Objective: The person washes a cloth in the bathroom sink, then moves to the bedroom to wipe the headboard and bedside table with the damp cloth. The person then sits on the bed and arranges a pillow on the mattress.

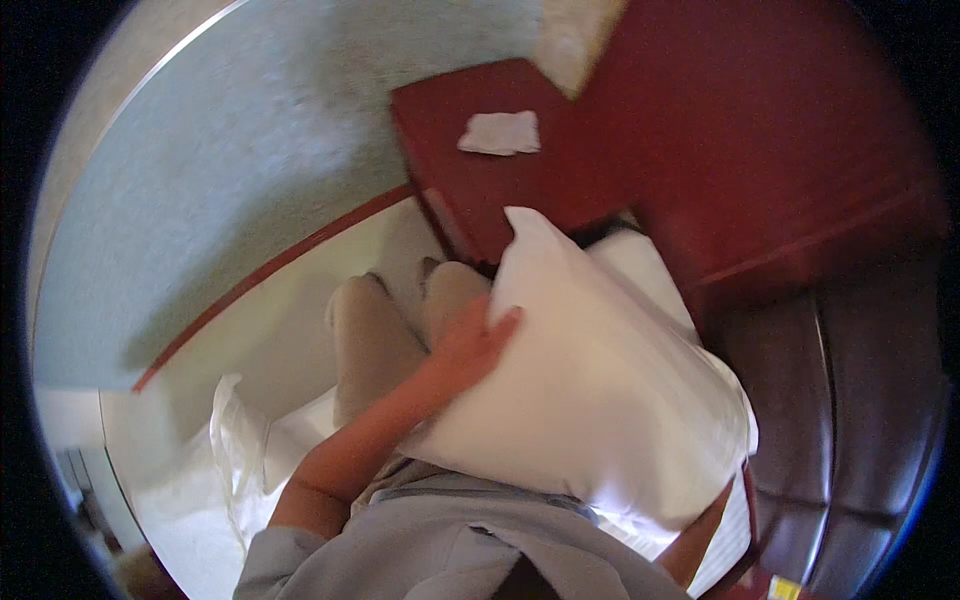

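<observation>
A white pillow or pillowcase-covered cushion (592, 375) lies tilted across the lap, one pointed corner sticking up at its far end. My left hand (476, 345) is at its left edge, the thumb on the white cloth and the other fingers partly hidden by the edge. Of my right arm, only the forearm (697, 536) shows, at the lower right beside the pillow; the hand itself is hidden behind the pillow. Under the far right side of the pillow another white piece (645, 270) shows. Motion blur softens the details.
A dark red cabinet or table (480, 82) stands ahead with a folded white cloth (501, 133) on it. A larger red surface (720, 135) rises at the right, above dark padded upholstery (787, 390). Thin white material (236, 442) lies at the left.
</observation>
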A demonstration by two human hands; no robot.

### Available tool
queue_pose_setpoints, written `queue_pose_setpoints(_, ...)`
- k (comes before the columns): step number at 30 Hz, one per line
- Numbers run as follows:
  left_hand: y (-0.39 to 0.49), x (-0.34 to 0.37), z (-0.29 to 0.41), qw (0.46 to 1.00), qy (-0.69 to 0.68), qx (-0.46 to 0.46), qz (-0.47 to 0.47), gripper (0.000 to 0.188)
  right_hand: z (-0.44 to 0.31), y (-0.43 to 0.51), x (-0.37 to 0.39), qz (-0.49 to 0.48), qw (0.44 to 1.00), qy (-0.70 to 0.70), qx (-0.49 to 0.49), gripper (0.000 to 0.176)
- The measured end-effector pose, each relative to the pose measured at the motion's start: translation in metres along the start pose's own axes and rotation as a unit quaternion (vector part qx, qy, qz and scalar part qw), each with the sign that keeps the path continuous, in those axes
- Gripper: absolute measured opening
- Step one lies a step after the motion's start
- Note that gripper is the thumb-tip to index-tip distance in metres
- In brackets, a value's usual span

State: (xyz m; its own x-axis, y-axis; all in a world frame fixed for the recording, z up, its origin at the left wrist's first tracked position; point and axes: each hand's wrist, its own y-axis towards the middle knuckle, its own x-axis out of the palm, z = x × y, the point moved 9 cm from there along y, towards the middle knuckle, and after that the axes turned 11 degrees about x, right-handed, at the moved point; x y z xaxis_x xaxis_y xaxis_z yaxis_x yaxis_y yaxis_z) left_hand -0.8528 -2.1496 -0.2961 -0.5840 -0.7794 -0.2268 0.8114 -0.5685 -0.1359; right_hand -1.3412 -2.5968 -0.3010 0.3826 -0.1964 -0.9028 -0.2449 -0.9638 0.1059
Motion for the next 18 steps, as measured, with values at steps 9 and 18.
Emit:
queue_pose_setpoints(9, -0.033, -0.058, 0.08, 0.995, -0.011, 0.103, 0.002, 0.065, -0.185, -0.083, -0.064, 0.019, 0.918, 0.389, -0.077, 0.057)
queue_pose_setpoints(18, -0.217, -0.283, 0.109, 0.86, -0.034, 0.201, 0.468, 0.056, -0.383, -0.208, -0.06, -0.253, 0.753, 0.583, -0.171, 0.067)
